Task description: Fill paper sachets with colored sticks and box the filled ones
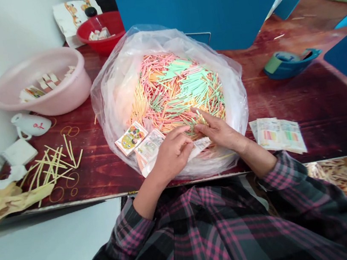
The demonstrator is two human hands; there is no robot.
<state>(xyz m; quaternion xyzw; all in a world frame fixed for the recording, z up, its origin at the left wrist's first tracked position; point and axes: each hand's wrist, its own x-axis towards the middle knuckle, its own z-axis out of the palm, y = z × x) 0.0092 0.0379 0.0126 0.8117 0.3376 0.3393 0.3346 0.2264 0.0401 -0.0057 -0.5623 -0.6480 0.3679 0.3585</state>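
Dark red wood of the bench (301, 99) carries a big clear plastic bag (109, 113), and its lower side comes very near the front edge of the bench. Inside the bag lies a wide heap of thin coloured sticks (174, 91), in pink, green, orange and yellow. The right hand (217, 130) is over the near side of this heap, and its fingers are pinched together on a small bunch of these sticks. The left hand (172, 154) is curled and seems to hold a white paper slip (199, 148), which reaches toward the right hand. The two hands are close together, almost touching. Printed packets (131, 138) lie on the bag just beside the left hand. On the right of the bag, the bench has an open stretch, with printed sheets (277, 136) near the front edge and a blue bowl (291, 64) farther back. On the left stand a pink plastic basin (37, 82) and a white jug (32, 125) by the white wall (2, 42), with loose yellow sticks (51, 166) in front. A red bowl (101, 30) stands behind the bag, against a blue panel (192, 11).
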